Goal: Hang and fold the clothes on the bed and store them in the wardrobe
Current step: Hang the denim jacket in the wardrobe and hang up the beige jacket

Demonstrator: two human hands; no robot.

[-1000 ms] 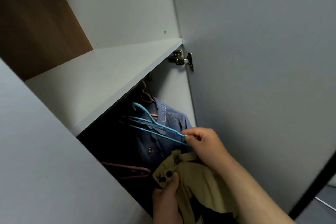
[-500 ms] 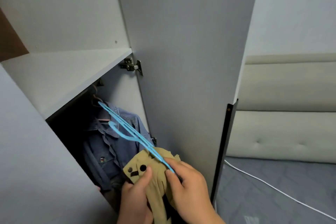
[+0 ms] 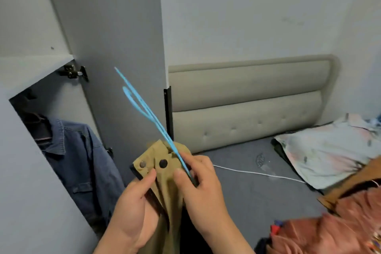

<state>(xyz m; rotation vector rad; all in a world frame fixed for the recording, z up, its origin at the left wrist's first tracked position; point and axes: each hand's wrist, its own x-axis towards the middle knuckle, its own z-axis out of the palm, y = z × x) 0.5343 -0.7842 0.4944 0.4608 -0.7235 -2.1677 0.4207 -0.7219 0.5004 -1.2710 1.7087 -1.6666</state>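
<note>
Left hand [image 3: 132, 202] grips one khaki two-snap cloth garment [image 3: 165, 183], right hand [image 3: 203, 185] pinches a thin blue plastic hanger [image 3: 144, 109] against it; one blue denim jacket [image 3: 82, 161] hangs in the grey wardrobe [image 3: 115, 37].

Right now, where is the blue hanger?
Centre of the head view: the right hand pinches the blue hanger atop the khaki garment, its far end slanting up-left across the wardrobe door, right of the denim shirt.

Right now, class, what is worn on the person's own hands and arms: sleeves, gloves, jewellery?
The left hand and right hand are bare. Neither wears gloves or rings, and no sleeve, watch or bracelet shows up to the picture's edge.
</note>
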